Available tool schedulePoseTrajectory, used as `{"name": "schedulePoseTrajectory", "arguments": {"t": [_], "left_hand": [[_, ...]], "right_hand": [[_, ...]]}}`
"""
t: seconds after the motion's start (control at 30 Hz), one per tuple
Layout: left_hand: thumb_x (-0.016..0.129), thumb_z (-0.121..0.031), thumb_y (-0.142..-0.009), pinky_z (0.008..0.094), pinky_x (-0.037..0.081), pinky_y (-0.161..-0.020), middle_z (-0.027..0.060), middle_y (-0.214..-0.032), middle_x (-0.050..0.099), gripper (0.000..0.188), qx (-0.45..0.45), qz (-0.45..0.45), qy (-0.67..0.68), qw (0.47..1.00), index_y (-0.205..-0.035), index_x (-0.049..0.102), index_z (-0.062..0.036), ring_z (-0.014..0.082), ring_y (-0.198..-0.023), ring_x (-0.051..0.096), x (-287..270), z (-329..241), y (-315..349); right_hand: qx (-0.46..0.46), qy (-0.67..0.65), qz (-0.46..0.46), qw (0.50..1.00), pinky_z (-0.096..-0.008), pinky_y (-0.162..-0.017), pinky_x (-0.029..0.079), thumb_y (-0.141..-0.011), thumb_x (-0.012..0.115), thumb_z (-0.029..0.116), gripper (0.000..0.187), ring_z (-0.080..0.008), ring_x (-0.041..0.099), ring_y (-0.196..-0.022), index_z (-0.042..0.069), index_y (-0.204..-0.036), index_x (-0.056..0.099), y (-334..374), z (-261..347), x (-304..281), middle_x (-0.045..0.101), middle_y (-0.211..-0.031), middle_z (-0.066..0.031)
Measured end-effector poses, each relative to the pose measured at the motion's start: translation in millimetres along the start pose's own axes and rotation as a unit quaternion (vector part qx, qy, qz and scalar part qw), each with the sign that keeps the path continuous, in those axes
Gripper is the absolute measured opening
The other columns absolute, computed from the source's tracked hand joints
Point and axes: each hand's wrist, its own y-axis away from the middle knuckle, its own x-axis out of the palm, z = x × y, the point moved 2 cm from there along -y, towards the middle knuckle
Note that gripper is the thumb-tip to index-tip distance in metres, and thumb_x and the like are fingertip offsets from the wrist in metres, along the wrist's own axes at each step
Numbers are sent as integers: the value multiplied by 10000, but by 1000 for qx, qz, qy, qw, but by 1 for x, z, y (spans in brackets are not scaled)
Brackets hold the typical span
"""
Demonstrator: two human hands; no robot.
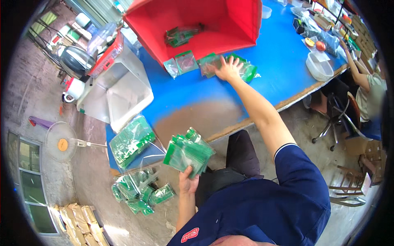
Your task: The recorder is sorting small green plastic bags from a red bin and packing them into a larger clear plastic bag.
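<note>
My left hand [188, 181] is closed around the lower edge of a thick, slightly fanned stack of green-and-clear plastic bags [189, 151], held in front of my body off the table's near edge. Reaching far across the blue table, my right hand [229, 69] has its fingers spread over a few flat green-edged packets [247, 71]. It touches or hovers just above them; I cannot tell which. To the left of that hand lies another clear packet with a green edge [186, 62]. The packets lie before the mouth of a red bin [152, 28], tipped on its side, with more green packets [180, 36] inside.
A clear plastic box [130, 98] stands at the table's left. Near it lies a bundle of green bags [132, 141], with wrapped bundles [141, 192] lower down. A fan [61, 144] is at far left. At right are a clear tub [319, 67] and a seated co-worker [371, 88].
</note>
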Motion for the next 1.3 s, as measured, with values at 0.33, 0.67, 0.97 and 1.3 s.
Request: {"name": "schedulePoseTrajectory", "arguments": {"t": [0.33, 0.67, 0.97, 1.3], "left_hand": [[764, -77, -795, 465, 450, -1089, 98, -1250, 660, 532, -18, 26, 75, 997, -1290, 578, -17, 292, -1193, 612, -35, -6, 6], [745, -41, -819, 414, 469, -1065, 80, -1302, 595, 614, -2, 27, -7, 1000, -1376, 486, -37, 246, -1215, 580, -2, -17, -5], [719, -76, -858, 445, 442, -1094, 88, -1322, 594, 592, -27, 51, 102, 993, -1395, 473, -36, 270, -1239, 571, -11, 16, -4], [725, -97, -841, 489, 432, -1098, 119, -1321, 611, 590, -44, 54, 107, 992, -1377, 490, -20, 310, -1250, 569, -43, 16, -17]], "right_hand": [[-307, -14, 32, 951, -711, -1130, 145, -907, 487, 679, 798, -516, 207, -1451, 163, -1511, 414, 140, 38, -58, 289, -1565, -275], [-478, -282, 406, 726, -483, -1126, 360, -984, 564, 289, 354, -395, 481, -1312, -13, -1167, 588, 249, 62, -85, 561, -1336, -228], [-520, -150, 188, 820, -503, -1146, 336, -852, 629, 150, 511, -389, 440, -1355, -16, -1326, 539, 260, 51, -79, 513, -1385, -234], [-221, 49, 29, 974, -653, -1105, 255, -944, 573, 532, 707, -516, 382, -1348, -15, -1386, 495, 205, 8, -76, 465, -1399, -337]]}}
